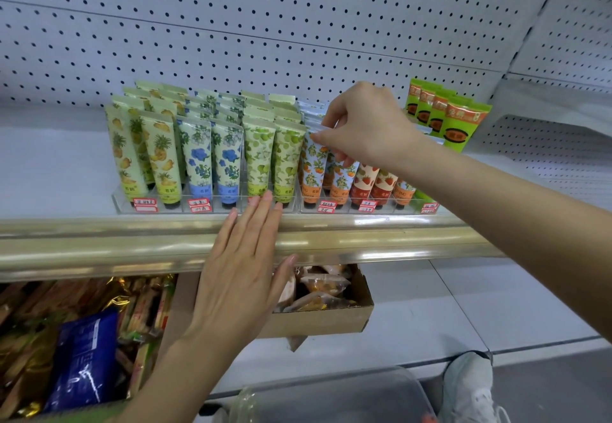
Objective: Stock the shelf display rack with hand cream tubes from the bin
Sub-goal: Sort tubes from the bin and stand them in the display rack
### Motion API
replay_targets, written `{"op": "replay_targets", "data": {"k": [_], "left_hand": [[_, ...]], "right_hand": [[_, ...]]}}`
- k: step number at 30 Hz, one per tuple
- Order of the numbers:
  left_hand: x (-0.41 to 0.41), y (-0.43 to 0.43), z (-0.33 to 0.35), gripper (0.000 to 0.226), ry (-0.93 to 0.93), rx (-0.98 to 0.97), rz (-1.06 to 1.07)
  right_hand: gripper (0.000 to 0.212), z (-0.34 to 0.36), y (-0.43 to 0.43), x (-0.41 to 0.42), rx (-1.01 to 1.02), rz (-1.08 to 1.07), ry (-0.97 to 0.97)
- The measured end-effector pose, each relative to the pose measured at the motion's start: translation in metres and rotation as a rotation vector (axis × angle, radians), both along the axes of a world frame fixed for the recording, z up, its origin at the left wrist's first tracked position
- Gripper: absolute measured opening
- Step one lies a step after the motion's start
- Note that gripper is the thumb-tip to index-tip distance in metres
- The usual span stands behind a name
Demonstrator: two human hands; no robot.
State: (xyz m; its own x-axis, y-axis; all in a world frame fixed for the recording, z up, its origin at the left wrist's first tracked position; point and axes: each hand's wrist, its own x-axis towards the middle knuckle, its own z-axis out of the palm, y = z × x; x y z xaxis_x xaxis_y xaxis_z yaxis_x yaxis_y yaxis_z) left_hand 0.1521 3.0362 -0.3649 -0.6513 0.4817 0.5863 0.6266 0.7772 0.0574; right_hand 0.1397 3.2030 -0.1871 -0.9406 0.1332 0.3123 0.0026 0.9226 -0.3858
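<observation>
Right hand [367, 124]: thumb and fingers pinch the crimped top of an orange tube [313, 171], cap down, in the front row of the rack [205, 202]. Left hand [245, 257]: flat, fingers straight, holding nothing, fingertips at the rack's front wall, palm over the shelf [99, 243] rail. Adjacent: lime tubes [288, 157] to one side, strawberry tubes [362, 181] to the other, packed close. Bin [347, 396]: clear, low in view, contents unclear. Risk, judged: a skewed push could tip the neighbours domino-fashion or shove the rack backward.

White pegboard wall [298, 8], gold-edged shelf [99, 243]
</observation>
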Motion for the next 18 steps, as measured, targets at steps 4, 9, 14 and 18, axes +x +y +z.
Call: {"op": "replay_targets", "data": {"k": [4,9,14,18], "left_hand": [[-0.0002,0.0006,0.0002,0.064,-0.007,-0.001,0.007],[-0.0003,0.0002,-0.0005,0.064,-0.005,-0.007,0.009],[-0.0006,0.0005,-0.0007,0.064,-0.001,-0.006,0.009],[-0.0006,0.0005,-0.0003,0.064,-0.003,-0.007,0.011]], "right_hand": [[0.012,0.0009,-0.0001,0.0016,-0.018,0.008,-0.004],[0.014,0.0032,0.0014,0.0024,-0.023,0.005,0.011],[0.017,0.0025,0.0045,0.0025,0.026,0.005,0.011],[0.021,0.0026,0.0056,0.0031,0.062,0.013,0.002]]}}
